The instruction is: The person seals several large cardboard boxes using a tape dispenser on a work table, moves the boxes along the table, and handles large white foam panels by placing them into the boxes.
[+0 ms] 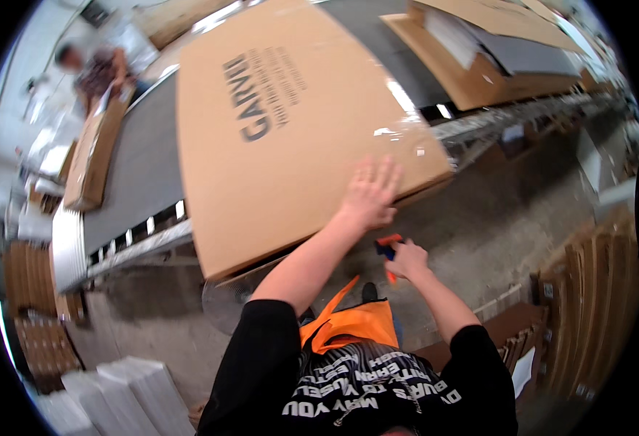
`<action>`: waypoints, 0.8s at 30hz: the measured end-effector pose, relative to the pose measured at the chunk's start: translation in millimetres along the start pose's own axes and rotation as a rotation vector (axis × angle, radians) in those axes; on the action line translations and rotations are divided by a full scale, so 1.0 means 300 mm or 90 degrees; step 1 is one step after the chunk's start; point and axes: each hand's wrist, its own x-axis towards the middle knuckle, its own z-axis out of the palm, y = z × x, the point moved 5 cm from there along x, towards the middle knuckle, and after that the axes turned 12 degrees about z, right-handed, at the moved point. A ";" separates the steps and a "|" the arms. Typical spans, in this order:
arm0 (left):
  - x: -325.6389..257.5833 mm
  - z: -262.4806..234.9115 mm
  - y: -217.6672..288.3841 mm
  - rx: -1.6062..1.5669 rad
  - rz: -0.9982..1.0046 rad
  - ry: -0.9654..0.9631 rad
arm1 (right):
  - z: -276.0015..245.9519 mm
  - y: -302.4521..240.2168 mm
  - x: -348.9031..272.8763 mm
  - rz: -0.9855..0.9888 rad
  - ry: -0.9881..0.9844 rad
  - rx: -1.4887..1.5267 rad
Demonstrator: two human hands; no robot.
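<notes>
The right hand [411, 259] was curled around an orange-and-blue tool [390, 247], apart from the box [312, 94]. The left hand [372, 196] lay on top near the box's corner, fingers slightly spread. The step seemed to be steadying it; the next move would call for even pressure. The box lay across the conveyor [145, 138], overhanging its near edge.

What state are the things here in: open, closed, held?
Large carton: top closed, lying across dark belt.
Upper-right carton: open, contents showing.
Left hand: open, on the large carton.
Orange-and-blue tool: held.
Right hand: closed around it.
Brown cardboard: stacked on edge.
</notes>
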 end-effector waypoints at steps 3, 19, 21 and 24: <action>-0.198 -0.063 -0.050 -0.011 0.038 -0.014 | 0.070 -0.025 -0.135 0.002 0.084 0.043; -1.180 -0.231 -0.364 0.045 -0.068 0.242 | -0.563 -1.222 -0.492 -0.163 0.189 -0.057; -1.179 -0.229 -0.356 0.032 -0.078 0.233 | -0.492 -1.221 -0.507 -0.144 0.045 -0.161; -1.215 -0.233 -0.371 0.031 -0.108 0.216 | -0.292 -1.043 -0.646 -0.198 0.154 -0.168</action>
